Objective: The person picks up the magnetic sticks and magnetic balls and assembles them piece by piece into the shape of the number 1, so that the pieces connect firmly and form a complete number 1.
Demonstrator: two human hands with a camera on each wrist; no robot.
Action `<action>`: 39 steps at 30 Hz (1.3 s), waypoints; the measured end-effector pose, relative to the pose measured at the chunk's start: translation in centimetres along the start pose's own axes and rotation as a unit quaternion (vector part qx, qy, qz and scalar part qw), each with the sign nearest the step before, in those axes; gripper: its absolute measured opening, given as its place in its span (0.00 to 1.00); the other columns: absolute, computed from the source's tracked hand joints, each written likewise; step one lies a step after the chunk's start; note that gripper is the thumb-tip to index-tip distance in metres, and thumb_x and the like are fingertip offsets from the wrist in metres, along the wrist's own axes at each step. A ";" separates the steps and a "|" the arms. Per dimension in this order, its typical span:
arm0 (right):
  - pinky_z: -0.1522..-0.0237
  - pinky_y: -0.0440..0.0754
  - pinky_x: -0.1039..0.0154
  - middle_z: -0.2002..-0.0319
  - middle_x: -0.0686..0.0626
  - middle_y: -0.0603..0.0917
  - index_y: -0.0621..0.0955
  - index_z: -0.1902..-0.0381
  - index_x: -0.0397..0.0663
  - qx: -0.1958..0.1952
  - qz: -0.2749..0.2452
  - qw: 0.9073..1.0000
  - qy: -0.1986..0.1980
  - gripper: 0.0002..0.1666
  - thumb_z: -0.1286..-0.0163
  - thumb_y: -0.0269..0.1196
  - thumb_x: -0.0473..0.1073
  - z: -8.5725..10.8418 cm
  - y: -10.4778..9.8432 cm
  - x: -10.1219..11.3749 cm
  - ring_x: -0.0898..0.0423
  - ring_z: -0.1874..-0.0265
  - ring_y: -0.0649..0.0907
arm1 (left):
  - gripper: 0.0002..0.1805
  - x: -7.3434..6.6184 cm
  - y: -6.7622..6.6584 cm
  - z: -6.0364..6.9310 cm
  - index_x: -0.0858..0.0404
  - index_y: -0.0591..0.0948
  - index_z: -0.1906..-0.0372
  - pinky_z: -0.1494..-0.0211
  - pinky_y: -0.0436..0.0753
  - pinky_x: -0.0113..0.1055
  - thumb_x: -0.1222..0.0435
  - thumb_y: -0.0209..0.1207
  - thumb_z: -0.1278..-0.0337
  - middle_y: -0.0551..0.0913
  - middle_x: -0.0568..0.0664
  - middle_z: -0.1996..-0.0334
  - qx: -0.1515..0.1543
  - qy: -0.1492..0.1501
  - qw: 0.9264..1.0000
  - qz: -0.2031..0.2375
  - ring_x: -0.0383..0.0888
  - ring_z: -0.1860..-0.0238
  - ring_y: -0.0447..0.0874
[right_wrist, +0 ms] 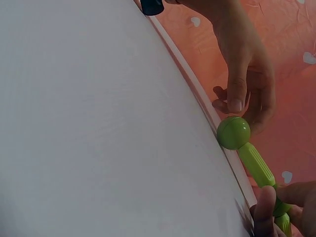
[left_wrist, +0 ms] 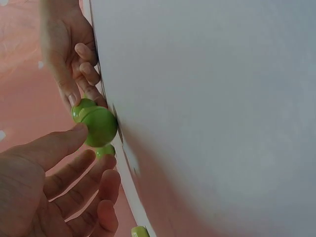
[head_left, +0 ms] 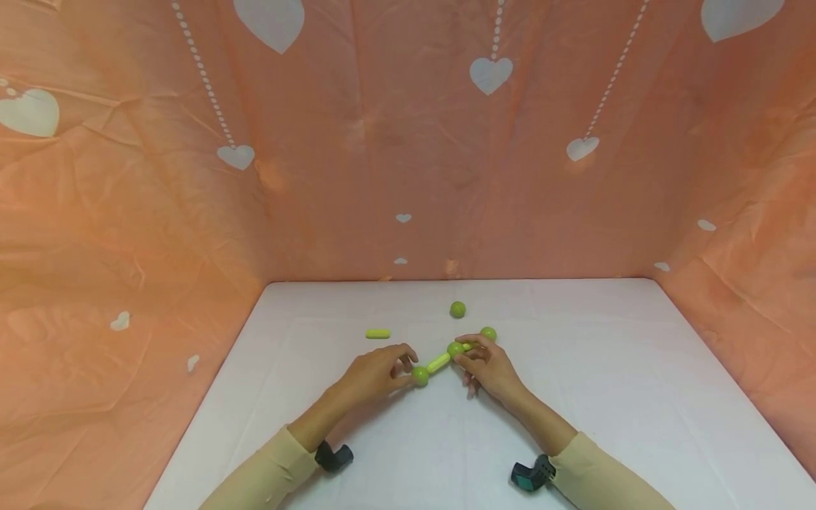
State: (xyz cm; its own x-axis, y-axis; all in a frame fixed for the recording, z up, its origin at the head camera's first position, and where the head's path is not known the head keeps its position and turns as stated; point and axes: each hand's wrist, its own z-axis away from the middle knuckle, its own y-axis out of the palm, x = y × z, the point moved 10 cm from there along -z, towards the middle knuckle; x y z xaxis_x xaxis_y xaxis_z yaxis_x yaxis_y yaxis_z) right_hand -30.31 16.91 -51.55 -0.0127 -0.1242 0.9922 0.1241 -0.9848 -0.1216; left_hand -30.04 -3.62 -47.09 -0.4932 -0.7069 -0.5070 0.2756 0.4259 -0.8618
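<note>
Chain (head_left: 438, 363) over table (head_left: 446, 453): right hand (head_left: 492, 370) pinches its middle ball (head_left: 455, 349); left hand (head_left: 376, 372), fingers loosely parted, holds nothing beside end ball (head_left: 420, 376). Probably light, rigid; end ball likely slippery, ribbed rod (right_wrist: 256, 165) the better grip.

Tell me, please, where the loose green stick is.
In the head view, the stick lies on the white table, beyond the left hand and left of the loose ball.

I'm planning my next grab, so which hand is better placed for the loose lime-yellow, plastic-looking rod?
Probably your left hand: it is nearer the loose rod and looks relaxed beside the nearest shiny green ball, while your right hand pinches the green middle ball.
</note>
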 end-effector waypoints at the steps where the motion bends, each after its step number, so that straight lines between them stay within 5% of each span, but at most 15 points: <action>1: 0.81 0.83 0.63 0.62 0.40 0.88 0.78 0.33 0.38 -0.001 0.001 1.000 0.000 0.25 0.25 0.69 0.33 0.0 0.0 0.0 0.57 0.81 0.81 | 0.18 0.1 -0.1 0.0 0.51 0.83 0.41 0.58 0.82 0.37 0.55 0.72 0.32 0.90 0.42 0.52 0.000 -0.004 1.000 0.001 0.37 0.62 0.81; 23: 0.81 0.84 0.62 0.68 0.41 0.87 0.79 0.34 0.40 -0.004 0.017 1.000 0.007 0.24 0.25 0.69 0.35 0.0 -0.1 -0.2 0.56 0.83 0.81 | 0.14 2.8 -4.1 -0.3 0.53 0.85 0.44 0.61 0.80 0.38 0.59 0.71 0.30 0.90 0.44 0.52 -0.063 -0.036 0.997 -0.014 0.38 0.63 0.80; 39: 0.80 0.84 0.63 0.68 0.40 0.86 0.77 0.33 0.37 0.008 0.003 1.000 -0.004 0.25 0.24 0.69 0.35 0.1 0.1 -0.1 0.57 0.82 0.81 | 0.13 4.5 -5.6 -0.9 0.55 0.85 0.45 0.59 0.81 0.41 0.59 0.70 0.29 0.91 0.45 0.51 -0.073 -0.050 0.996 -0.015 0.40 0.60 0.82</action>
State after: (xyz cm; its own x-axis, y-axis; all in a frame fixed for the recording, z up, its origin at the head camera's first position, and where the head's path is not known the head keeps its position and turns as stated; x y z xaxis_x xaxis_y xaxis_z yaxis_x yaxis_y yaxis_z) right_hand -30.23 16.85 -51.63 -0.0050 -0.1283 0.9917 0.1393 -0.9822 -0.1263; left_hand -34.52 -8.70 -44.52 -0.4128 -0.7698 -0.4868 0.1360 0.4764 -0.8687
